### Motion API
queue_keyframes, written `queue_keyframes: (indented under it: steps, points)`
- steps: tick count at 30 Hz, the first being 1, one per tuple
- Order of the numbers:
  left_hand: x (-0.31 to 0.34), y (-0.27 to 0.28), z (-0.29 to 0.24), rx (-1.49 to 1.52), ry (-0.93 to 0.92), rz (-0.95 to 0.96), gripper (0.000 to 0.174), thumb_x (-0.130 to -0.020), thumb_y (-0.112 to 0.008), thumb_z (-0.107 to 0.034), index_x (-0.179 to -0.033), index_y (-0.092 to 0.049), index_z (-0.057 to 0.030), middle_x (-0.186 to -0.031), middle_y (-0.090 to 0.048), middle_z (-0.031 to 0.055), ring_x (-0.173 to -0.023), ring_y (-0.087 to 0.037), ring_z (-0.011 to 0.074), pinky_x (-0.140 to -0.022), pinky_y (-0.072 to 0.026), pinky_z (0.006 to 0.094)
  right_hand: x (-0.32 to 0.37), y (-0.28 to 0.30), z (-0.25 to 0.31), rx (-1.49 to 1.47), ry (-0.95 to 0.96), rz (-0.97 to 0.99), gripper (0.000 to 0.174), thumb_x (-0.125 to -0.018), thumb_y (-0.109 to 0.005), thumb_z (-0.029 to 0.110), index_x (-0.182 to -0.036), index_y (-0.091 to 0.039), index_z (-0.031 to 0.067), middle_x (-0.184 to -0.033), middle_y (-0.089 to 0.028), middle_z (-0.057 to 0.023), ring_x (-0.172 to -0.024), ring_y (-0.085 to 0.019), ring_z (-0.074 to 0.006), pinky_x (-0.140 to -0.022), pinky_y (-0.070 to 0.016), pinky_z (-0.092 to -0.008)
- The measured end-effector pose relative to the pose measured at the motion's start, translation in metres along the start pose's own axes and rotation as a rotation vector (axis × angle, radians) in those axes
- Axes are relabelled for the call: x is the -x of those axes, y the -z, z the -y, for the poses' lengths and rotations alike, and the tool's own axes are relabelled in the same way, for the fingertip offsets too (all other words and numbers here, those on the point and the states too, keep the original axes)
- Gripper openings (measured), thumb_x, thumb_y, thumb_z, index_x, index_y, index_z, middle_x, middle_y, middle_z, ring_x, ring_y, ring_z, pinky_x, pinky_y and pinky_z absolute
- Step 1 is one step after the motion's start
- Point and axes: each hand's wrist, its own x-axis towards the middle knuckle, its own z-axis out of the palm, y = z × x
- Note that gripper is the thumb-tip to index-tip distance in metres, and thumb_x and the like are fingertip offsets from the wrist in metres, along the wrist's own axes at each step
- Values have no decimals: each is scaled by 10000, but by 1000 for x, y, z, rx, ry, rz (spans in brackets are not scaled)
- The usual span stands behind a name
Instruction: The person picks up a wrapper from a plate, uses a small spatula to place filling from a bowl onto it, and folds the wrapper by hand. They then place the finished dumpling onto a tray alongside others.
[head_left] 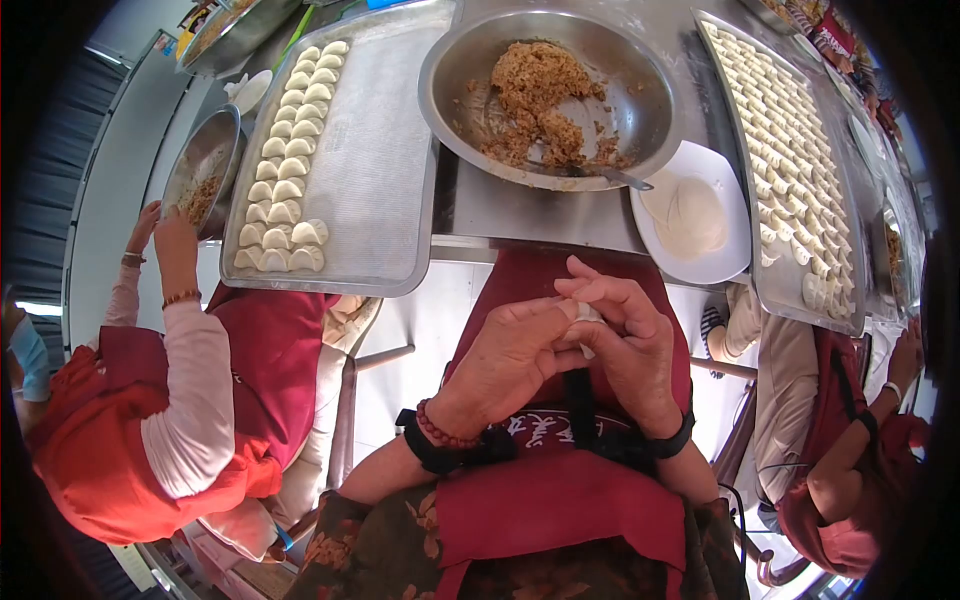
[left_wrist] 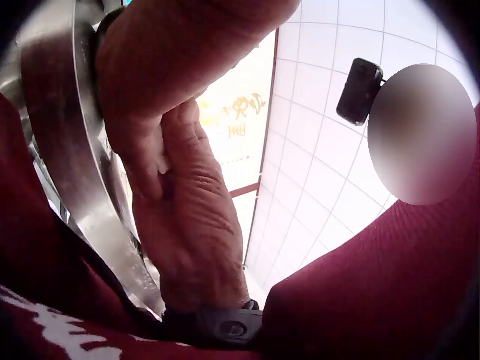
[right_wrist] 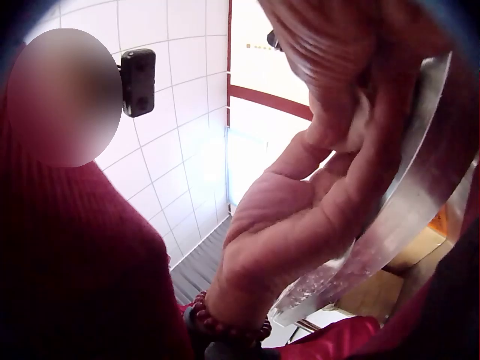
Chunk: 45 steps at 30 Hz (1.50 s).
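Held together above the apron in the head view, my left hand (head_left: 512,352) and right hand (head_left: 637,345) pinch a small pale dumpling (head_left: 586,314) between their fingers and thumbs. Most of the dumpling is hidden by the fingers; in the right wrist view a bit of its pale dough (right_wrist: 361,124) shows. In front of the hands stands a steel bowl (head_left: 445,125) with brown minced filling (head_left: 545,80) and a spoon handle (head_left: 628,180). Right of it, a white plate (head_left: 725,240) carries round flat wrappers (head_left: 692,222).
A metal tray (head_left: 375,190) at left holds rows of finished dumplings (head_left: 290,160). Another tray (head_left: 845,315) at right is filled with dumplings (head_left: 785,150). The steel table edge (head_left: 470,243) lies just beyond the hands. People in red aprons sit on both sides, one reaching into a bowl (head_left: 225,130).
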Motion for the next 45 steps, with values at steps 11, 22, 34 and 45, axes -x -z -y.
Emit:
queue_keyframes:
  steps: [11,22,34,45]
  points:
    - [-5,1,-2,189,100,31,610,-1060,-296,-522,-1311,-517,-12,-1167,-629,98,-1097,-609,192,-1009,-490,427,-2,6,-5,110,33,27,194,-836,-691,-32,-1009,-745,40,-1169,-706,-125,-1316,-532,-301,-987,-506,-349]
    - [-4,-4,-1,174,89,2,626,-1055,-277,-542,-1329,-487,-20,-1195,-599,90,-1092,-607,197,-993,-501,429,-7,10,-9,480,264,97,201,-817,-697,9,-980,-757,110,-1151,-718,-98,-1302,-551,-299,-1003,-476,-368]
    - [-3,-5,-5,187,90,11,675,-1050,-262,-562,-1347,-475,6,-1228,-584,120,-1158,-584,219,-1022,-480,446,-8,11,-6,467,248,68,220,-807,-722,49,-1012,-755,122,-1155,-719,-90,-1291,-562,-291,-1023,-463,-379]
    - [-2,-5,-5,184,70,8,662,-1049,-270,-564,-1354,-463,-9,-1233,-577,103,-1126,-583,204,-1014,-478,429,-9,3,6,634,302,78,139,-821,-695,35,-935,-740,102,-1151,-720,-84,-1323,-534,-296,-1030,-430,-405]
